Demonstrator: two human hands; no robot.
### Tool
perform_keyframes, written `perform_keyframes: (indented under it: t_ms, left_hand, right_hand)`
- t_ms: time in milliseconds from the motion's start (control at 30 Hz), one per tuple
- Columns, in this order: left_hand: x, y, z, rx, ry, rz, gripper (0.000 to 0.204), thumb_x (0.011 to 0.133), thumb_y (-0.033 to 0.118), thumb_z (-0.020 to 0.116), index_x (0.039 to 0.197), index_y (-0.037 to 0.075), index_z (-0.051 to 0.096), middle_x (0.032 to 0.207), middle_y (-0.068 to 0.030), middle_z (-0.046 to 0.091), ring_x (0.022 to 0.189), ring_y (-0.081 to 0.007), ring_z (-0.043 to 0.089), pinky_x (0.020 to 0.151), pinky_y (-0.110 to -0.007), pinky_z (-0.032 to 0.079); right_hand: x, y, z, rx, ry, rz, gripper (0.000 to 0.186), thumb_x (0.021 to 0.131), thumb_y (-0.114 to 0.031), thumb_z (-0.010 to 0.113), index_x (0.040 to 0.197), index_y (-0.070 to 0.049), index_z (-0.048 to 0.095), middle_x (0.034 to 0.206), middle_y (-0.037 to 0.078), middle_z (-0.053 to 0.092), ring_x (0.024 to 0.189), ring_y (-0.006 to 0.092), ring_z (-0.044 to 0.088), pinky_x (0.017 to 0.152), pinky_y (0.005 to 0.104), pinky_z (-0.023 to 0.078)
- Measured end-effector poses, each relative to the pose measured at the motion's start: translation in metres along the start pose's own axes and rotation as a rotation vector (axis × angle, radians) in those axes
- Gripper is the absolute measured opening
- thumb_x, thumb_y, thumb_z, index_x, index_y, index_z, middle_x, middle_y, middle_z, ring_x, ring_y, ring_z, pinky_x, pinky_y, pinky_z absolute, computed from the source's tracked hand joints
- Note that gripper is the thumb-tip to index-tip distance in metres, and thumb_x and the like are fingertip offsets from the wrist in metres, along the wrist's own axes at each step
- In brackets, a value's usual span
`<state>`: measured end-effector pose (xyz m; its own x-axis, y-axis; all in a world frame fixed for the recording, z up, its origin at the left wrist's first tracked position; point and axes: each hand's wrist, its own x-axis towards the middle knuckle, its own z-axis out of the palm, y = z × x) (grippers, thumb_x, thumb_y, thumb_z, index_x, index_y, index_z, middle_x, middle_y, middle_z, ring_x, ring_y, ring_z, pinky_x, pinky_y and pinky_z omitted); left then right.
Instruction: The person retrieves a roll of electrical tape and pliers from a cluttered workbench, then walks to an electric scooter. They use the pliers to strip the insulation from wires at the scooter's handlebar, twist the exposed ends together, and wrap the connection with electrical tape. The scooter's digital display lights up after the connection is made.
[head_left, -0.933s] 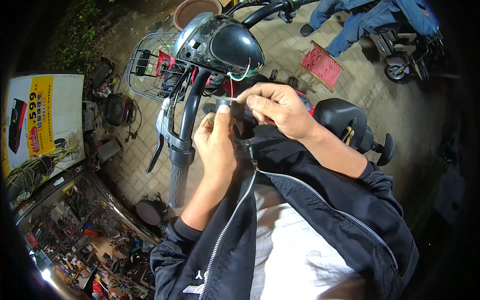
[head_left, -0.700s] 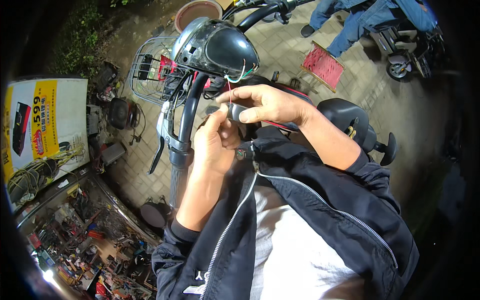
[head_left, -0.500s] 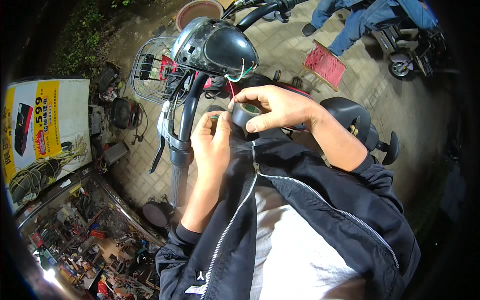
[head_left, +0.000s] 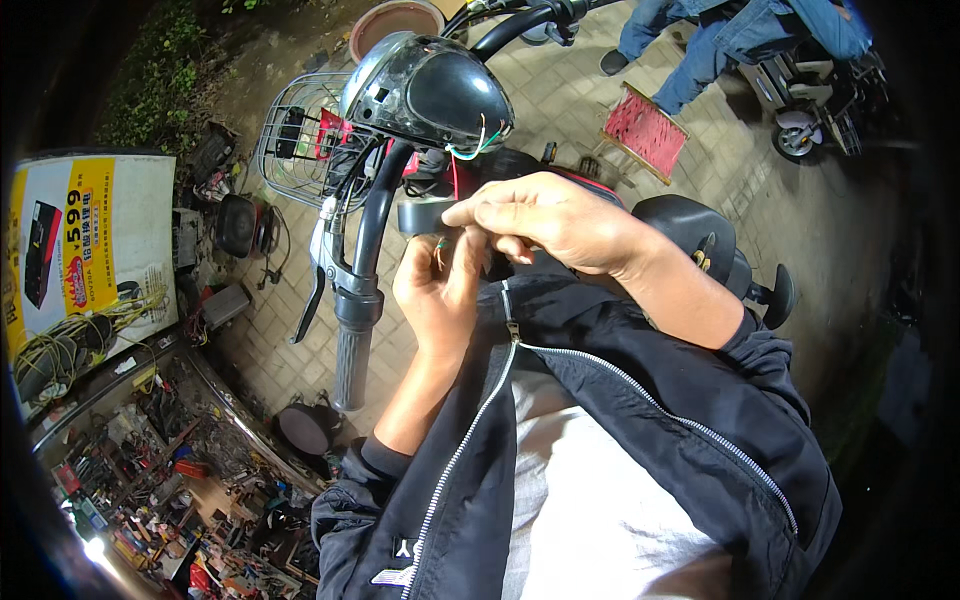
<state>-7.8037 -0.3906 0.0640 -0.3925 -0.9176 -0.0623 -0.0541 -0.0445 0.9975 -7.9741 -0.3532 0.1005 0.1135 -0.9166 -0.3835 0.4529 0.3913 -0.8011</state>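
Both my hands meet in front of the handlebar, just below the dark headlight housing (head_left: 455, 100). Closed fingers of my left hand (head_left: 438, 295) pinch thin wire (head_left: 441, 250), with a bit of green and copper showing at the fingertips. My right hand (head_left: 570, 222) reaches across from the right, its fingertips at the edge of a grey roll of tape (head_left: 418, 217) that sits just beyond my left fingers. Part of that grip is hidden. A red wire (head_left: 456, 178) runs down from the housing toward my hands, and green and white wires (head_left: 478, 150) hang from its lower edge.
The black handlebar grip (head_left: 352, 365) and brake lever (head_left: 312, 300) lie left of my forearm, a wire basket (head_left: 300, 130) beyond. A tray of jumbled tools (head_left: 190, 500) stands lower left. Another person's legs (head_left: 690, 60) and a red-topped stool (head_left: 645, 132) are upper right.
The tape roll has moved left, from between my right thumb and fingers to beyond my left fingertips. My right hand has turned over and shifted left; my left hand has tilted slightly.
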Motion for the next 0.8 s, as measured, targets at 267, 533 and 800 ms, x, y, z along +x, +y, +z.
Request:
perform_keyframes:
  t_ms: [267, 533, 800]
  left_hand:
    - [0.025, 0.012, 0.000, -0.460, 0.142, -0.642, 0.023, 0.088, 0.020, 0.069, 0.073, 0.011, 0.054, 0.060, 0.0040, 0.048, 0.046, -0.0060, 0.036, 0.045, -0.022, 0.026]
    - [0.021, 0.013, -0.016, -0.511, -0.040, -0.626, 0.022, 0.095, 0.022, 0.064, 0.081, 0.008, 0.056, 0.066, 0.0029, 0.049, 0.052, -0.0060, 0.038, 0.049, -0.022, 0.030]
    - [-0.005, -0.009, -0.013, 0.589, -0.020, 0.430, 0.015, 0.087, -0.004, 0.068, 0.101, -0.004, 0.063, 0.087, -0.0122, 0.059, 0.066, -0.0192, 0.056, 0.061, -0.027, 0.046]
  right_hand:
    - [0.023, 0.040, -0.022, -0.205, 0.008, -0.242, 0.052, 0.091, -0.008, 0.068, 0.139, -0.001, 0.049, 0.127, 0.006, 0.058, 0.116, 0.0144, 0.054, 0.102, 0.0305, 0.044]
    - [0.034, 0.029, -0.040, -0.198, -0.125, -0.095, 0.056, 0.084, -0.024, 0.076, 0.130, 0.000, 0.054, 0.107, 0.006, 0.063, 0.083, 0.0118, 0.061, 0.064, 0.0272, 0.053]
    - [0.013, -0.009, -0.007, -0.295, 0.193, 0.040, 0.041, 0.083, -0.034, 0.079, 0.093, 0.003, 0.068, 0.070, 0.003, 0.059, 0.053, 0.0085, 0.054, 0.046, 0.0245, 0.045]
